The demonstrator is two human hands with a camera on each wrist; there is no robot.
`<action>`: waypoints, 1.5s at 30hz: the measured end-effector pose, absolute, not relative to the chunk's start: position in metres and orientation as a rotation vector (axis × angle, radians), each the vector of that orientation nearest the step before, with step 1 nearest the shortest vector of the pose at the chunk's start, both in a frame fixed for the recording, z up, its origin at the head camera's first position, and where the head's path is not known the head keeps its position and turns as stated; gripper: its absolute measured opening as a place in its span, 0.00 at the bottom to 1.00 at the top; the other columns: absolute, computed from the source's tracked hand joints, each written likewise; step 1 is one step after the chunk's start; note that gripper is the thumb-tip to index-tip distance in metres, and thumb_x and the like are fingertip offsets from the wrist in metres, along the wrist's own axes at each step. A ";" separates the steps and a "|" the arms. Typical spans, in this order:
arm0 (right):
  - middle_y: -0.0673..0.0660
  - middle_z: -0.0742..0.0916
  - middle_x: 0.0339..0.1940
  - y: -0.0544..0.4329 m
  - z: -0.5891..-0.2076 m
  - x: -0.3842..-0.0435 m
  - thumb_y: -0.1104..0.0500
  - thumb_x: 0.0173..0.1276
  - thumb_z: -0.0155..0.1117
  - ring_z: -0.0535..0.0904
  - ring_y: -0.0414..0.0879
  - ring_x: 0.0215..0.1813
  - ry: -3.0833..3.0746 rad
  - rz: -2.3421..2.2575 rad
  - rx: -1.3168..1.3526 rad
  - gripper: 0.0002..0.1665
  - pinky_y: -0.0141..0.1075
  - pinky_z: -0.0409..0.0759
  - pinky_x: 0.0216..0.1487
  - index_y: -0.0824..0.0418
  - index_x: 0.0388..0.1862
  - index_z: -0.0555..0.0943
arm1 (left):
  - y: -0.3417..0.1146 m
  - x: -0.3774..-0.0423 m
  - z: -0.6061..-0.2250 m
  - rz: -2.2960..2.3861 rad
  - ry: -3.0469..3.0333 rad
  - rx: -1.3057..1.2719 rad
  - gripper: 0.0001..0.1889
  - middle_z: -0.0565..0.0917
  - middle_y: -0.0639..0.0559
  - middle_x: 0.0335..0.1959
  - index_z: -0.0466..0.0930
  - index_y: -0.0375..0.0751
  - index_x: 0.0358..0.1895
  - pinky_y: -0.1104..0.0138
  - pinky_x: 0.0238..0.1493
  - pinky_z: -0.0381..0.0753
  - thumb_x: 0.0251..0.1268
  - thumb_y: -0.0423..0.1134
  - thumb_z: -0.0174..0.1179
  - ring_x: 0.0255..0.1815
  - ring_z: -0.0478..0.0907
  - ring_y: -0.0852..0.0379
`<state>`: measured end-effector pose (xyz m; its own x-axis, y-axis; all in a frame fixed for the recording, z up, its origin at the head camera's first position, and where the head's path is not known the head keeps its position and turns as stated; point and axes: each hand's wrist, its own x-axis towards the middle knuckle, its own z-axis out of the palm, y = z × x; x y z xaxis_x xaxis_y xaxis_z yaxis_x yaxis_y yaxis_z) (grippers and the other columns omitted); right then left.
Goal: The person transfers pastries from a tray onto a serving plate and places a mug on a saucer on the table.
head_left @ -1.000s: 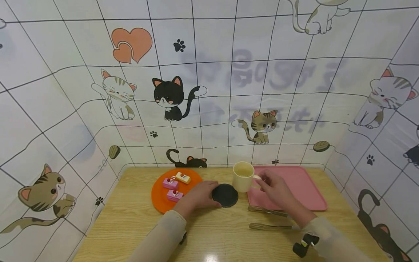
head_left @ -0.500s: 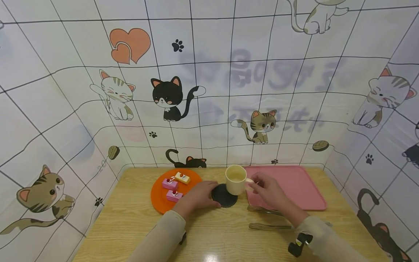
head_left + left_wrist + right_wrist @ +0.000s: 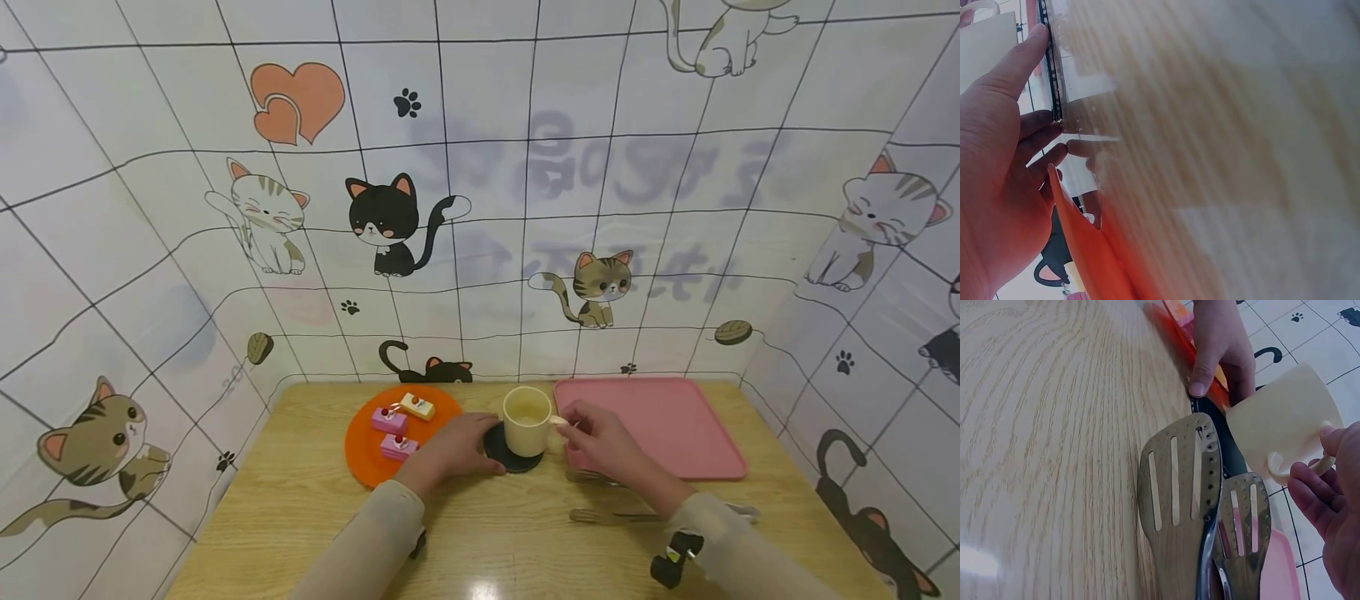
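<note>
A cream mug [image 3: 527, 423] is over the black round coaster [image 3: 501, 450], covering much of it in the head view. My right hand [image 3: 600, 437] pinches the mug's handle with thumb and fingers. In the right wrist view the mug's base [image 3: 1241, 440] is right at the coaster's top face. My left hand [image 3: 459, 446] holds the coaster by its edge, thumb on the near side and fingers on the far side. In the left wrist view the coaster's thin dark edge [image 3: 1052, 69] runs between thumb and fingertips.
Left of the coaster is an orange plate [image 3: 360, 454] with three small toy cakes [image 3: 399, 447]. A pink tray [image 3: 667, 425] lies at right. Two slotted metal utensils [image 3: 1179, 475] lie in front of it, under the right forearm. A cat-print sheet [image 3: 487, 208] stands behind the wooden table [image 3: 480, 533].
My right hand has carried the mug left and toward me, from beside the coaster to over it. My left hand has stayed at the coaster.
</note>
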<state>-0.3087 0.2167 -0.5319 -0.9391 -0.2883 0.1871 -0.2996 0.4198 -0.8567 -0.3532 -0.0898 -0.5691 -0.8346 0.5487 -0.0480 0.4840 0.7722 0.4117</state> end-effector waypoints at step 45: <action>0.65 0.86 0.34 0.212 -0.544 -0.315 0.63 0.84 0.68 0.82 0.51 0.31 -2.718 1.862 0.547 0.08 0.32 0.78 0.21 0.69 0.51 0.82 | -0.087 -0.356 -0.573 0.588 2.808 0.903 0.45 0.80 0.53 0.78 0.77 0.49 0.79 0.54 0.83 0.68 0.61 0.62 0.82 0.78 0.75 0.50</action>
